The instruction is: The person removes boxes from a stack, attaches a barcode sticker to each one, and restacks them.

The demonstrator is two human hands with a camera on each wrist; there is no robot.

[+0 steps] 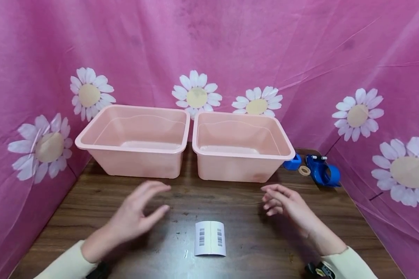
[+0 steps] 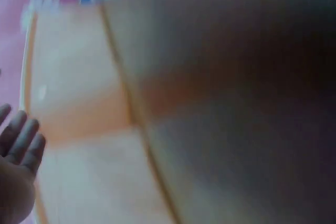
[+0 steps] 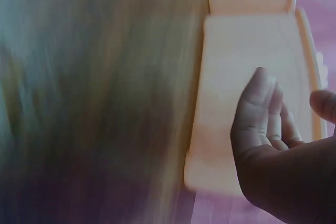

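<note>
My left hand (image 1: 134,213) hovers over the table in front of the left pink bin (image 1: 136,161), its thumb and fingers spread apart around nothing. On the other side, my right hand (image 1: 289,205) is held before the right pink bin (image 1: 234,168) with loosely bent fingers and nothing in them. Between the hands, nearer the front, lies a small white card (image 1: 210,238) printed with two barcodes, slightly curved. In the left wrist view the left hand (image 2: 20,166) shows at the lower left edge. The right wrist view has the right hand (image 3: 273,129) overlapping a bin.
Both bins stand side by side at the back of the wooden table (image 1: 181,209). Beyond the right bin sit a blue tape dispenser (image 1: 322,172), a tan ring (image 1: 304,170) and a blue object (image 1: 293,162). A pink flowered cloth (image 1: 209,46) hangs behind and at both sides.
</note>
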